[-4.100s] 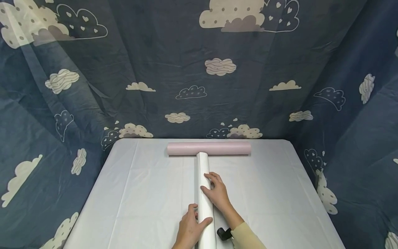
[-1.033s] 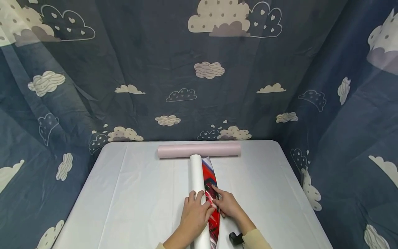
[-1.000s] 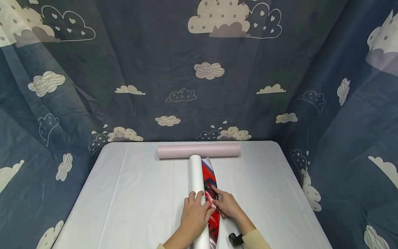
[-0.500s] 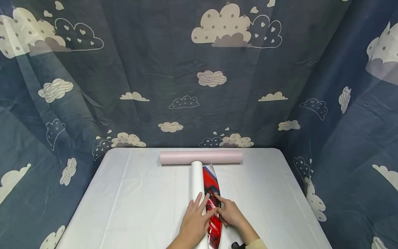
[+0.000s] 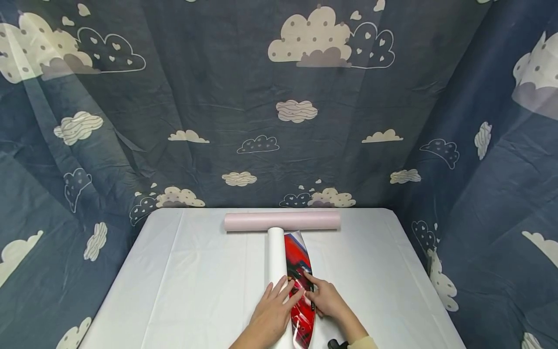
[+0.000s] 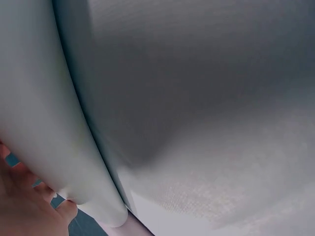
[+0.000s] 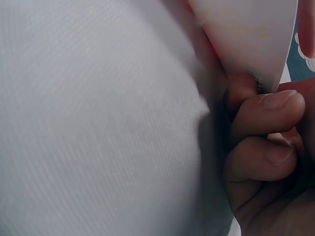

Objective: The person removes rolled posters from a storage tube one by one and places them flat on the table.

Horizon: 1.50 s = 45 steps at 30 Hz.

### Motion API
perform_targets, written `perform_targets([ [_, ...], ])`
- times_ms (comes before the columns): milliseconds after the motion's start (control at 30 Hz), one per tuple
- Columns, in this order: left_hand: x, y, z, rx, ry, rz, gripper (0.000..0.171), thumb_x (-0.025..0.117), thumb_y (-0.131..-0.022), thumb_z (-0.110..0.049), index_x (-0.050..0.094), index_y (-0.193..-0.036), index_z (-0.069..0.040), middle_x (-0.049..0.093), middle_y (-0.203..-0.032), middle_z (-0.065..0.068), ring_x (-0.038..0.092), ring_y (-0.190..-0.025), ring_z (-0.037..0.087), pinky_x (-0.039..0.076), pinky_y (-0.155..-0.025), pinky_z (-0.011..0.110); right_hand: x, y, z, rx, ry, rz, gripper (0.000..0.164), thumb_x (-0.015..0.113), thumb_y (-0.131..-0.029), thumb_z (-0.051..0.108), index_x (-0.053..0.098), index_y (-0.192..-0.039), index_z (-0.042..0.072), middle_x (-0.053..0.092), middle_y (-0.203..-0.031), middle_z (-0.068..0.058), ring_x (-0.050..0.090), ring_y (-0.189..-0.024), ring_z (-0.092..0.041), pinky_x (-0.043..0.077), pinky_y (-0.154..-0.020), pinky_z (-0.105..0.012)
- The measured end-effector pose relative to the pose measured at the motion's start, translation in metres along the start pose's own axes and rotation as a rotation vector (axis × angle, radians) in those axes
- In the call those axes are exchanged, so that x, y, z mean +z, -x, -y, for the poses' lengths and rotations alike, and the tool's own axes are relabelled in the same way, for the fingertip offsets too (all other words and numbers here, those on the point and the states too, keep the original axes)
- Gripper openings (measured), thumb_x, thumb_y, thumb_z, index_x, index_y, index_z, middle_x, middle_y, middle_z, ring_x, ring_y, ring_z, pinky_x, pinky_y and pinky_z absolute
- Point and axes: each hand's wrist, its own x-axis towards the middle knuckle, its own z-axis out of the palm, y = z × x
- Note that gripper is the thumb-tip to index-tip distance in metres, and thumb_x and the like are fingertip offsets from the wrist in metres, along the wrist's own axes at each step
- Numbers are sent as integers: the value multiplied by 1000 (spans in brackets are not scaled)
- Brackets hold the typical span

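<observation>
A rolled poster [image 5: 276,254], white on its back, lies lengthwise on the white-covered table [image 5: 196,281]. Its glossy printed side [image 5: 301,322], mostly red with some blue, shows as a narrow curved strip right of the roll. My left hand [image 5: 269,312] rests on the roll with its fingers spread and fairly straight; the left wrist view has this hand [image 6: 32,199] along the side of the white roll [image 6: 47,113]. My right hand [image 5: 329,300] pinches the poster's free edge; in the right wrist view the curled fingers of that hand [image 7: 268,140] grip the sheet [image 7: 246,37].
A pale pink roll [image 5: 282,221] lies crosswise at the table's back edge, just beyond the poster's far end. A small black object [image 5: 336,344] is by the right sleeve. A dark blue cloud-patterned curtain [image 5: 209,97] surrounds the table's back and sides.
Four seconds ago only the white roll showed, with a hand on each side. The right hand now holds the edge out to the right, and the red strip has widened over the last second.
</observation>
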Motion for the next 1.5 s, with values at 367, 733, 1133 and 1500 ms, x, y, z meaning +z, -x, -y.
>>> perform_targets([
  [367, -10, 1, -5, -47, 80, 68, 51, 51, -108, -48, 54, -155, -29, 56, -158, 8, 40, -154, 35, 45, -117, 59, -8, 2, -2, 49, 2, 3, 62, 68, -100, 9, 50, -159, 12, 50, -48, 5, 44, -32, -4, 40, -37, -21],
  [733, -6, 4, -6, -13, -8, -34, 54, 68, -98, -45, 60, -148, -27, 57, -153, 10, 44, -149, 37, 50, -112, 54, -17, 8, -4, 54, -16, -6, 62, 68, -99, 8, 50, -158, 10, 48, -47, 5, 43, -33, -5, 38, -37, -21],
  [1133, -10, 5, -7, -28, 42, 42, 49, 54, -107, -31, 55, -156, -25, 41, -171, 9, 34, -161, 29, 40, -123, 54, -27, 10, -11, 70, -2, -24, 62, 68, -99, 9, 51, -158, 9, 47, -46, 5, 41, -33, -5, 35, -38, -21],
  [1500, -10, 7, -4, -16, 38, 37, 49, 47, -110, -31, 56, -154, -11, 44, -168, 12, 38, -158, 29, 42, -122, 48, -38, 13, -13, 70, -24, -15, 62, 67, -99, 8, 50, -159, 9, 47, -45, 4, 40, -33, -6, 34, -38, -22],
])
